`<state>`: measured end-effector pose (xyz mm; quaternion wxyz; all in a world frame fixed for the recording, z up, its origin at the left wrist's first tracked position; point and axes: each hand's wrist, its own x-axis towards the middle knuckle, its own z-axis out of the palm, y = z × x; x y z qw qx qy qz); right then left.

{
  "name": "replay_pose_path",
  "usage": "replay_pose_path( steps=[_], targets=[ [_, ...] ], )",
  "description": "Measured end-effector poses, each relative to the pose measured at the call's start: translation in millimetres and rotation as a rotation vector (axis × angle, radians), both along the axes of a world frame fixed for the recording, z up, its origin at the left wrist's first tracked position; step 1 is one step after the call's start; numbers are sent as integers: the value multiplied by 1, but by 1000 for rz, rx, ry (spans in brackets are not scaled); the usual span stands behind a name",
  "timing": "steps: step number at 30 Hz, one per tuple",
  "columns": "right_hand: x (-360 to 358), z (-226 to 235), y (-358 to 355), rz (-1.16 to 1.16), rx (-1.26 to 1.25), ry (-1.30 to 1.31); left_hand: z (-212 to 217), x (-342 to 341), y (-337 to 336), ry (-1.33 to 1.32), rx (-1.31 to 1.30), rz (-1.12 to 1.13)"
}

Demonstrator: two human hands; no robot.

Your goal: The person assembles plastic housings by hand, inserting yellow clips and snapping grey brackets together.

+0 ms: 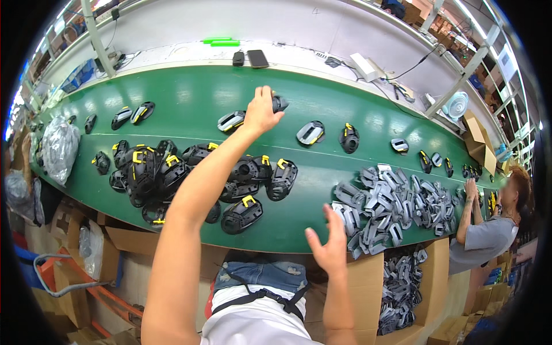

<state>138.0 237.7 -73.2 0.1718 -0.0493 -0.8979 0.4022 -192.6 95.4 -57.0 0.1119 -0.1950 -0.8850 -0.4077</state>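
My left hand stretches across to the far half of the green bench, fingers curled around a dark grey plastic housing. Beside its wrist lies a grey-and-black housing with a yellow clip. Another grey-topped housing rests farther right. My right hand hovers at the near edge, thumb and fingers apart, with nothing in it. Just right of it spreads a heap of loose grey plastic covers. Under and around my left forearm are piled black housings with yellow clips, some hidden by the arm.
Below the bench edge stands an open cardboard box holding more grey parts. A co-worker works at the right end. Clear plastic bags lie at the left end. A dark flat device sits on the back ledge.
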Motion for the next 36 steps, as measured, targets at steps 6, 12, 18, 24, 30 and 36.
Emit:
replay_pose_path(
  steps=[6,12,18,24,30,36],
  targets=[
    [26,-18,2,36,55,-12,-13,18,34,62,-859,77],
    [2,-1,63,-6,145,-11,35,104,22,199,-502,-376],
    [-83,-6,113,-41,596,44,34,212,-6,-95,-92,-709],
    [-104,-2,112,55,643,-137,-5,241,-26,-379,49,-667],
    [-57,36,55,150,-295,-11,-2,237,1,-142,435,-336],
    [-5,29,-7,160,-441,32,-4,261,-5,-220,449,-443]
  ],
)
